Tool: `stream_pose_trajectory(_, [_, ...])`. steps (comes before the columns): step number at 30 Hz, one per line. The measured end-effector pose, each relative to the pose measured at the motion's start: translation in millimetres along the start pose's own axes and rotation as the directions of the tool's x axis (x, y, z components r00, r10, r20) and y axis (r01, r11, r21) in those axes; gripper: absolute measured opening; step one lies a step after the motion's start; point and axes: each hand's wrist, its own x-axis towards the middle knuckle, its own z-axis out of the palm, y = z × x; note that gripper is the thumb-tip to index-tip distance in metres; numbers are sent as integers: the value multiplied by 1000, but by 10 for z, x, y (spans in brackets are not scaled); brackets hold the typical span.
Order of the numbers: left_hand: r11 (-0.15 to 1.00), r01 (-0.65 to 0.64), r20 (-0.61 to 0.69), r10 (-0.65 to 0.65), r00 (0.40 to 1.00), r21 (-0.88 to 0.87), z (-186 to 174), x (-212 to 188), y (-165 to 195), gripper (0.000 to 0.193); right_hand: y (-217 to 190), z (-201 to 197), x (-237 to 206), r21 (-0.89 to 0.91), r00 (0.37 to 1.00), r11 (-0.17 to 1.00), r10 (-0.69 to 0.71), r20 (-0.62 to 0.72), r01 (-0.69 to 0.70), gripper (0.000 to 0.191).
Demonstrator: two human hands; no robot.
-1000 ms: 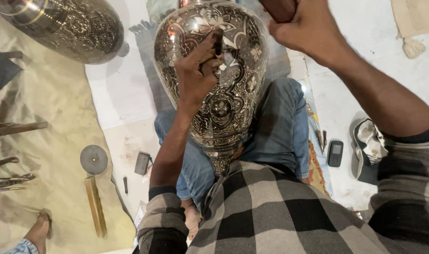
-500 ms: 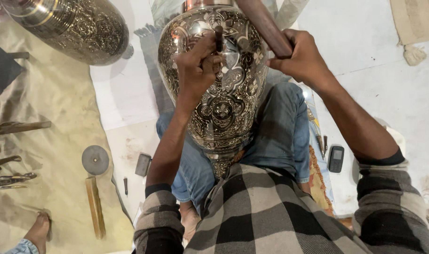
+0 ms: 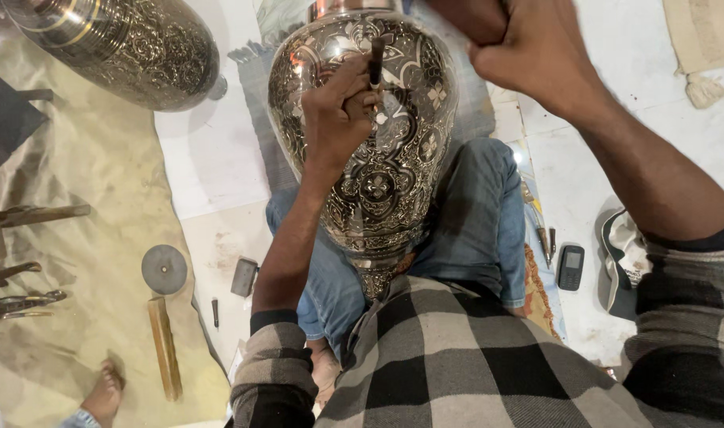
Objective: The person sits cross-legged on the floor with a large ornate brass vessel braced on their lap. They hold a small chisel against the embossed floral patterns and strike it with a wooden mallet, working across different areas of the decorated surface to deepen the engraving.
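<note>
We see 1 large engraved vase lying across the person's lap, its narrow foot toward the checked shirt and its neck running out of the top edge of the view. It fills the middle, and the denim-clad legs under it take up the floor between the white sheet on the left and the pale floor on the right.

The left hand rests on the vase's belly, its grip closed around a thin dark chisel that stands nearly upright, tip down against the metal near the upper middle of the pattern. The right hand is raised above and to the right of the chisel — a tight fist around a dark handle whose end is cut off by the top edge, so we cannot tell what tool it is. The 2 hands are near each other but apart.

Open room is scant close in. On the right floor lie a small phone and a few thin tools just beside the knee. On the left, well apart, a second vase lies on a tan cloth, with a grey disc, a wooden bar and a bare foot of another person at the bottom edge.
</note>
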Motion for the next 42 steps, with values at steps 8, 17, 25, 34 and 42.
stream_pose_trajectory(8, [999, 2, -3, -2, 1000, -52, -16, -9, 64, 34, 22, 47, 18, 38, 995, 999, -12, 97, 8, 37])
stream_pose_trajectory(17, [988, -107, -85, 117, 990, 114, 20, 11, 4, 24, 304, 310, -18, 9, 998, 1000, -22, 58, 21, 38])
stream_pose_trajectory(25, [988, -26, -149, 49, 988, 154, 98, -60, -4, 26, 196, 245, 125, 309, 996, 947, -70, -57, 84, 40])
stream_pose_trajectory(34, [990, -1, -137, 21, 990, 139, 118, -69, -36, 29, -99, 90, 127, -301, 975, 927, -220, 46, 223, 32])
stream_pose_trajectory(42, [999, 33, -136, -31, 990, 15, 93, -45, 78, 31, -79, 100, 142, -348, 969, 908, -245, 14, 235, 39])
